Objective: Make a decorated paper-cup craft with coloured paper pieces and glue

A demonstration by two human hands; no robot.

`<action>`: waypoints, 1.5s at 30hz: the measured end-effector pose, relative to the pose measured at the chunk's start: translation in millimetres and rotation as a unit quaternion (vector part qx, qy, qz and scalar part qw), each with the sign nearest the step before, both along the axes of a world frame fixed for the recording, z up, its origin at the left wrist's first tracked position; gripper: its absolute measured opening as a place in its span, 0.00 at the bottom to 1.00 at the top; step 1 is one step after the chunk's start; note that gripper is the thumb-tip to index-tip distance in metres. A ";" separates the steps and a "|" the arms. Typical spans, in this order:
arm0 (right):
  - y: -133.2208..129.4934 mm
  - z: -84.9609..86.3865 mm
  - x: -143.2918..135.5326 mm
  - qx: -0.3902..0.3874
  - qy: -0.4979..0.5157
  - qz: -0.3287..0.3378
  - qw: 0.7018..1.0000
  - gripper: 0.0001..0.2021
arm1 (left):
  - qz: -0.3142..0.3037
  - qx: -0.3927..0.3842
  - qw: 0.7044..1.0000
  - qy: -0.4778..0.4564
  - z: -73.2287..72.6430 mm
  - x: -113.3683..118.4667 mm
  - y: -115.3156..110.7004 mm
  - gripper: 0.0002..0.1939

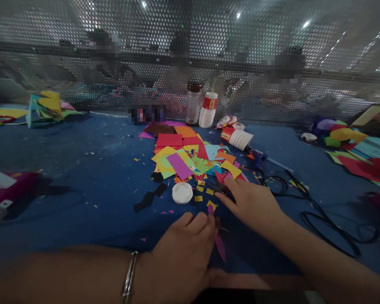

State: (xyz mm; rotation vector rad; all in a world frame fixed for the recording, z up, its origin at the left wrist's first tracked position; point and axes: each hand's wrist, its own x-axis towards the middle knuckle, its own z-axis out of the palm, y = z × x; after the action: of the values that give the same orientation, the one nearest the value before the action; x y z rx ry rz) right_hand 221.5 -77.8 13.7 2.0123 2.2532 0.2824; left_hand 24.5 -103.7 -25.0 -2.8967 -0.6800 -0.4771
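My left hand, with a silver bracelet at the wrist, is closed near the table's front edge. Its fingertips pinch a purple paper piece; part of the paper is hidden by the fingers. A longer purple paper strip shows beside the hand. My right hand rests low over the table with thumb and forefinger apart. Between them is a dark object, too dim to name surely. Small yellow paper squares lie left of the right thumb. Just beyond the left hand sits a round white paper piece.
Coloured paper sheets are heaped mid-table. Behind stand a glass jar and stacked paper cups; another cup stack lies sideways. A blue glue gun trails a black cable at right. Black paper pieces lie left.
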 end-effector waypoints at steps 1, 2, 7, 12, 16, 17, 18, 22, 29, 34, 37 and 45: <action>-1.2 -0.8 0.4 0.009 -0.001 0.006 1.000 0.16 | -0.004 0.008 1.000 -0.001 -0.8 -0.6 -0.9 0.32; -2.5 -2.0 0.9 0.020 -0.003 0.013 1.000 0.15 | -0.010 0.017 1.000 -0.002 -1.5 -1.2 -1.7 0.34; -11.3 -11.3 6.1 0.092 0.006 0.060 0.994 0.12 | -0.020 0.054 0.998 0.012 -1.7 -3.7 -2.9 0.36; -15.8 -14.9 21.8 0.129 0.051 0.108 0.984 0.10 | -0.036 0.051 0.998 -0.003 0.3 -4.4 -0.3 0.32; -9.4 -8.5 41.9 0.164 0.059 0.116 0.978 0.14 | -0.033 0.066 0.997 -0.021 -0.8 -3.5 0.4 0.31; -7.0 -5.9 46.9 0.174 0.057 0.114 0.976 0.15 | -0.031 0.068 0.997 -0.023 -1.6 -3.1 0.4 0.31; -4.5 -3.0 51.9 0.180 0.055 0.107 0.976 0.15 | -0.031 0.071 0.997 -0.025 -2.6 -2.6 0.4 0.31; 2.3 10.6 72.3 0.178 0.059 0.033 0.982 0.14 | -0.031 0.085 0.995 -0.030 -7.6 -1.2 1.1 0.35; -1.7 19.1 105.2 0.099 0.098 -0.037 0.990 0.11 | -0.042 0.091 0.995 0.014 -10.3 -3.7 -0.2 0.42; 0.4 5.1 94.6 0.066 0.112 -0.035 0.991 0.13 | -0.042 0.083 0.995 0.046 -8.8 -3.0 -2.8 0.42; 7.0 -1.1 79.7 0.058 0.078 -0.015 0.995 0.13 | -0.041 0.091 0.993 0.064 -8.8 -1.1 -3.1 0.41; 18.4 -1.0 67.7 0.075 0.034 -0.041 0.996 0.10 | -0.041 0.100 0.993 0.046 -9.3 1.8 -1.8 0.29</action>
State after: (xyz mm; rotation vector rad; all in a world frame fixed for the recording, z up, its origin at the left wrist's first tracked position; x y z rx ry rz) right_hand 289.2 -59.5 12.8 2.2139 2.2436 0.3928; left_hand 26.3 -105.4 -34.4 -2.7453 -0.4711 -0.3942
